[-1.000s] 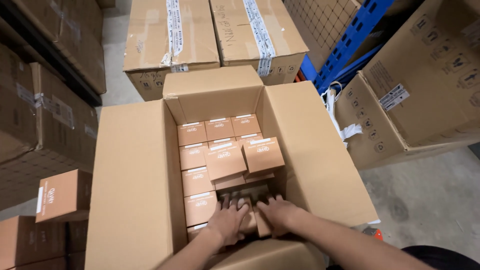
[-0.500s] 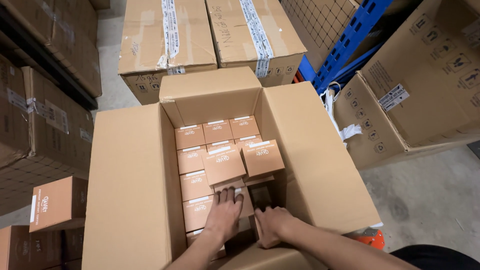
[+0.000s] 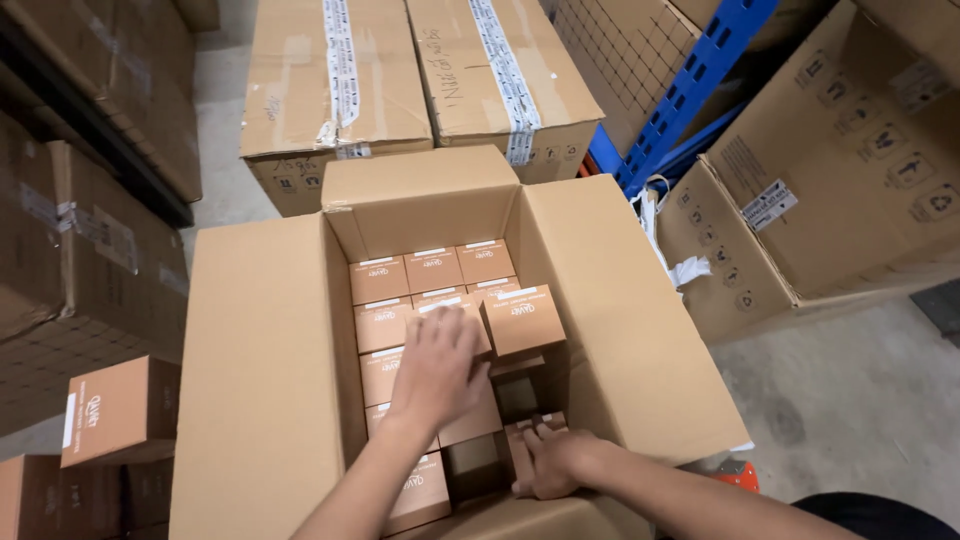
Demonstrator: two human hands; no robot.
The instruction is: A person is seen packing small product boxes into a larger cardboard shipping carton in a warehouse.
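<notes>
An open cardboard carton (image 3: 260, 360) stands in front of me, filled with several small brown product boxes (image 3: 432, 268) in rows. My left hand (image 3: 440, 365) lies flat on a small box in the upper layer, fingers spread over its top, next to a raised small box (image 3: 522, 320). Lower in the carton, at the near edge, my right hand (image 3: 548, 462) curls around a small brown box (image 3: 522, 440) beside a dark gap in the rows.
Two taped cartons (image 3: 340, 90) stand behind the open one. More cartons are stacked at left, with loose small brown boxes (image 3: 118, 410) at the lower left. A blue rack post (image 3: 690, 90) and a large open carton (image 3: 830, 180) are at right on grey concrete floor.
My left hand has moved up the carton from the near edge onto a box in the upper layer. My right hand has stayed low at the near edge.
</notes>
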